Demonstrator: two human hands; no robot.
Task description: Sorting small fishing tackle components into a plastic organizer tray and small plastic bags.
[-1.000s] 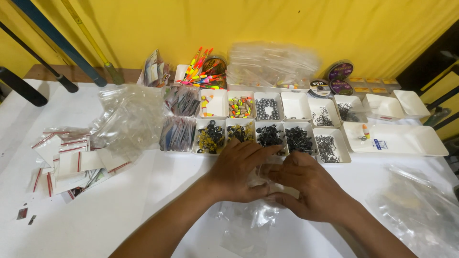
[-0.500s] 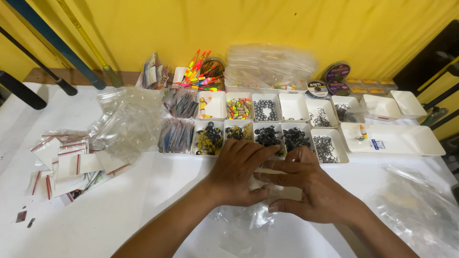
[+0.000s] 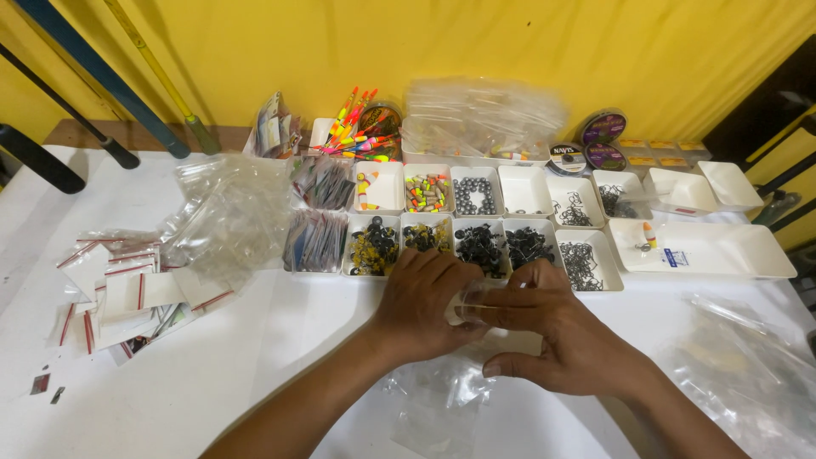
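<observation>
At the lower centre of the frame our left hand (image 3: 421, 306) and right hand (image 3: 552, 340) meet over the white counter (image 3: 255, 357), fingers pinching a small clear plastic bag (image 3: 470, 299). It sits just below the white trays of black tackle (image 3: 480, 246).

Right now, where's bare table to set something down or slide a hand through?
Bare: the near-left table, between the red-striped bag pile and the left hand. Crowded: tray grid, loose bags under the right hand, plastic sheeting at right.

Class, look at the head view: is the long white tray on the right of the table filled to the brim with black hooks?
No: the long white tray is nearly bare, holding only a small float and a little packet.
</observation>
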